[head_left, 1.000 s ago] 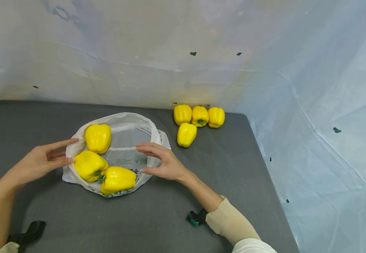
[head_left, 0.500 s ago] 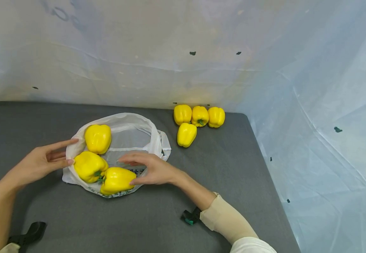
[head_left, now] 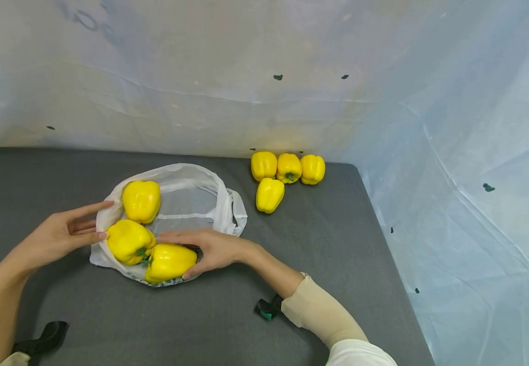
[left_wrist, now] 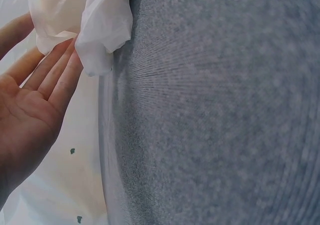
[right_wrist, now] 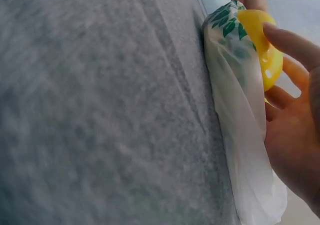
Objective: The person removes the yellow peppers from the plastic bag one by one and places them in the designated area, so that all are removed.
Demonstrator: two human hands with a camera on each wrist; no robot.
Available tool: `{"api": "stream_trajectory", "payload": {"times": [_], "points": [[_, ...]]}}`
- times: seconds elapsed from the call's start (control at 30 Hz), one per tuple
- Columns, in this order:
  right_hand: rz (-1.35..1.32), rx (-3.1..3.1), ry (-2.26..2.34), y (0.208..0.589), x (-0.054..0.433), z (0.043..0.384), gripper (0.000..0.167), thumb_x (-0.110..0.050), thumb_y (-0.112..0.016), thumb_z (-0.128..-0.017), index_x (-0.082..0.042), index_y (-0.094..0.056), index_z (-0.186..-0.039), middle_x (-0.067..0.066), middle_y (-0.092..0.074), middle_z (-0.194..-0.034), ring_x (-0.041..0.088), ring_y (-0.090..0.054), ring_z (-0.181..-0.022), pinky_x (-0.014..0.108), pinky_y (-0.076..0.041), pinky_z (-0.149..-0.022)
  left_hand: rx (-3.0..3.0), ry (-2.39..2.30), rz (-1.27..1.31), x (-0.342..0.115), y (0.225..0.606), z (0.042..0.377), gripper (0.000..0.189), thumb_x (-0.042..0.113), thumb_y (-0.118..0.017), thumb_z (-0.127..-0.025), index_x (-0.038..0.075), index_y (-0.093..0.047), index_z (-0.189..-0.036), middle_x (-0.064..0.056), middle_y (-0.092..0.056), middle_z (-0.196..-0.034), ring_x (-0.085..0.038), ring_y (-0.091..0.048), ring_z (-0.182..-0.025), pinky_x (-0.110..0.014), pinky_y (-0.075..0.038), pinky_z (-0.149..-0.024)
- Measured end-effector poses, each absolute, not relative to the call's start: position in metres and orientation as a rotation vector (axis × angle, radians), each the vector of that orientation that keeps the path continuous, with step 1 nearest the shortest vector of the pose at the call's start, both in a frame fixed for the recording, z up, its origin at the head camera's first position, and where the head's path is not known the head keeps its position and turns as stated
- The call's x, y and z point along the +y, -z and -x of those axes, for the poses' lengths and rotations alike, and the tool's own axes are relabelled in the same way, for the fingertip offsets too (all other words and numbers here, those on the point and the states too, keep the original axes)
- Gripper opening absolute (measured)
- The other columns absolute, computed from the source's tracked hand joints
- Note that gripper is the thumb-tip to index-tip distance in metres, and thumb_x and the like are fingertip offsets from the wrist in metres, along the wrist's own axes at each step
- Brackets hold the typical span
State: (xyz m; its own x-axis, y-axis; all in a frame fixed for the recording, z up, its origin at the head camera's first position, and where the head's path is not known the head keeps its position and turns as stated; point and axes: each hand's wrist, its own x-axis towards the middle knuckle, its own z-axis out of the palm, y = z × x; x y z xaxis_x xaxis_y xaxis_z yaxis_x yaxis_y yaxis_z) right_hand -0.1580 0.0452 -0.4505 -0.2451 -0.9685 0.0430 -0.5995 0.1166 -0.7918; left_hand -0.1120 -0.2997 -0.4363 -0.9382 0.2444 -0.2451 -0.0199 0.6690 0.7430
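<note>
A white plastic bag (head_left: 182, 170) lies with its mouth spread wide, green leaf print showing on its side in the right wrist view. Inside it sit three yellow bell peppers: one at the back (head_left: 142, 202), one at the left (head_left: 129, 241) and one at the front (head_left: 170, 262). My right hand (head_left: 216, 249) reaches over the rim and holds the front bell pepper (right_wrist: 270, 50), thumb on the near side, fingers on the far side. My left hand (head_left: 65, 229) touches the bag's left rim with extended fingers; its fingertips (left_wrist: 75, 60) meet the plastic.
Several more yellow bell peppers (head_left: 270, 195) stand grouped at the table's back right. The dark grey table (head_left: 200, 325) meets whitish plastic sheeting (head_left: 200, 76) behind and at the right. Black wrist mounts (head_left: 269, 307) hang below both forearms.
My right hand has moved left and toward me, from the bag's right rim to the front bell pepper. My left hand has stayed at the left rim.
</note>
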Motion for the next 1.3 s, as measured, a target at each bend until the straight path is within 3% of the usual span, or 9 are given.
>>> {"api": "stream_trajectory", "payload": {"times": [0.13, 0.33, 0.67, 1.3], "points": [[1.48, 1.879, 0.95, 0.451, 0.044, 0.157, 0.087, -0.021, -0.08, -0.086, -0.013, -0.031, -0.157, -0.002, -0.029, -0.162, -0.006, -0.02, -0.143, 0.017, -0.02, -0.116, 2.57, -1.136, -0.172, -0.299, 0.437, 0.112, 0.08, 0.035, -0.069, -0.094, 0.006, -0.028, -0.156, -0.039, -0.025, -0.152, -0.061, -0.044, -0.124, -0.059, -0.052, -0.085], [1.432, 1.869, 0.944, 0.45, 0.044, 0.156, 0.084, -0.022, -0.078, -0.087, -0.018, -0.032, -0.157, -0.01, -0.035, -0.158, -0.008, -0.031, -0.137, 0.015, -0.026, -0.112, 2.577, -1.122, -0.153, -0.298, 0.438, 0.112, 0.08, 0.037, -0.069, -0.094, 0.008, -0.028, -0.157, -0.039, -0.026, -0.151, -0.06, -0.045, -0.123, -0.058, -0.053, -0.084], [1.389, 1.882, 1.04, 0.448, 0.049, 0.157, 0.079, -0.022, -0.08, -0.086, -0.015, -0.038, -0.153, -0.007, -0.046, -0.15, -0.004, -0.045, -0.124, 0.016, -0.036, -0.107, 2.575, -1.105, -0.156, -0.3, 0.44, 0.113, 0.082, 0.037, -0.07, -0.094, 0.007, -0.028, -0.157, -0.04, -0.026, -0.151, -0.061, -0.045, -0.123, -0.058, -0.053, -0.085], [1.311, 1.958, 1.143, 0.433, 0.076, 0.169, 0.081, -0.017, -0.08, -0.085, -0.012, -0.037, -0.153, -0.001, -0.049, -0.148, 0.002, -0.049, -0.125, 0.021, -0.041, -0.104, 2.58, -1.129, -0.17, -0.301, 0.441, 0.114, 0.08, 0.034, -0.07, -0.094, 0.006, -0.028, -0.156, -0.04, -0.023, -0.152, -0.059, -0.044, -0.124, -0.059, -0.052, -0.084]]}}
